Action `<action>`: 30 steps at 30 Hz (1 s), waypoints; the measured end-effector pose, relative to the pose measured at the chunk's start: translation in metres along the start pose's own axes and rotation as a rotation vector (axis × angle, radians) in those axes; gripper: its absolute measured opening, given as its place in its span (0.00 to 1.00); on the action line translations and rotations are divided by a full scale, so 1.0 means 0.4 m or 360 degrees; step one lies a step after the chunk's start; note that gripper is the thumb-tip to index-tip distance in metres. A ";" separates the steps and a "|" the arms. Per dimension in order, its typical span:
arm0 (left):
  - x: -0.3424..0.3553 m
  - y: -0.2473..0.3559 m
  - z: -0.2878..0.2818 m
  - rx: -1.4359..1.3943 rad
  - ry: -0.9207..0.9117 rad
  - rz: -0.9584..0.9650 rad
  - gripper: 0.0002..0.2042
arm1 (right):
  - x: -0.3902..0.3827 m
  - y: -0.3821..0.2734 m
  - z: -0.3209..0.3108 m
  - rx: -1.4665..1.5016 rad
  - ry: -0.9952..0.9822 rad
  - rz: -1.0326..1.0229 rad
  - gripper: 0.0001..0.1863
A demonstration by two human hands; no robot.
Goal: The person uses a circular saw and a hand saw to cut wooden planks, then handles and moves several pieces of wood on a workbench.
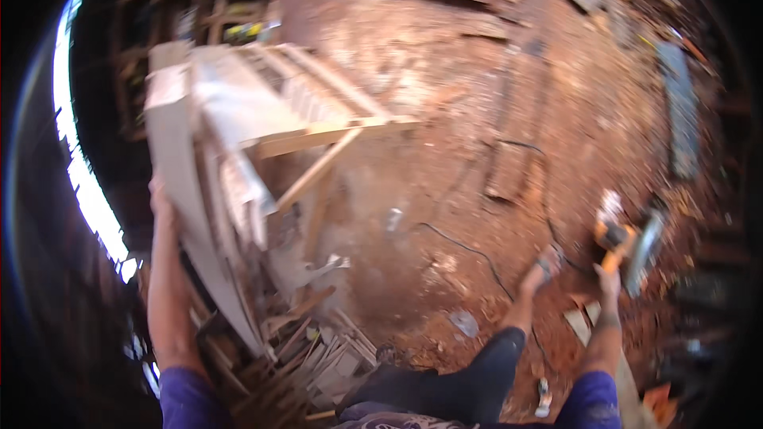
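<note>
Timber (176,139), pale and squared, against left hand (158,194), with grip unclear; well right of timber, orange-and-black power tool (617,245) grasped by right hand (610,277), seemingly not yet applied.

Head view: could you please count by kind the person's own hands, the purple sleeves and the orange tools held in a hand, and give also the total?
Hands: 2 (left hand, right hand)
Purple sleeves: 2 (left sleeve, right sleeve)
Orange tool in the right hand: 1
Total: 5
</note>
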State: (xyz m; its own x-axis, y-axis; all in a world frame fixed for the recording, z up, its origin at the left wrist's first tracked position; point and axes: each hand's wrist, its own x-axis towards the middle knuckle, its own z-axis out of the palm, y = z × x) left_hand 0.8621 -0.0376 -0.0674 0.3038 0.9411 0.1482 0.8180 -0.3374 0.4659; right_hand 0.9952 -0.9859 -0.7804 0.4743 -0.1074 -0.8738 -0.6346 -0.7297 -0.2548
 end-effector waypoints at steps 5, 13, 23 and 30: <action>-0.111 0.016 0.050 -0.0175 0.0023 0.0055 0.24 | 0.086 -0.027 -0.008 0.0113 -0.0233 -0.0072 0.22; -0.056 -0.101 0.021 0.1192 0.0150 0.0465 0.30 | -0.076 -0.456 -0.291 0.0853 -0.0215 -0.0110 0.16; -0.150 0.117 0.044 0.0586 0.0313 -0.0041 0.39 | -1.046 -1.118 -0.200 0.0738 -0.0142 -0.0726 0.07; -0.169 0.112 0.052 0.0537 0.0328 -0.0036 0.39 | -1.680 -1.430 -0.186 0.0341 -0.0492 -0.1362 0.11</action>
State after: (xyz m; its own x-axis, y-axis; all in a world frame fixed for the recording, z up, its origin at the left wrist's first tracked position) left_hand 0.8883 -0.1168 -0.0748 0.2074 0.9211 0.3294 0.9484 -0.2719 0.1633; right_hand 1.0849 -0.5467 -0.0165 0.6684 0.6160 -0.4169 -0.2577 -0.3340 -0.9067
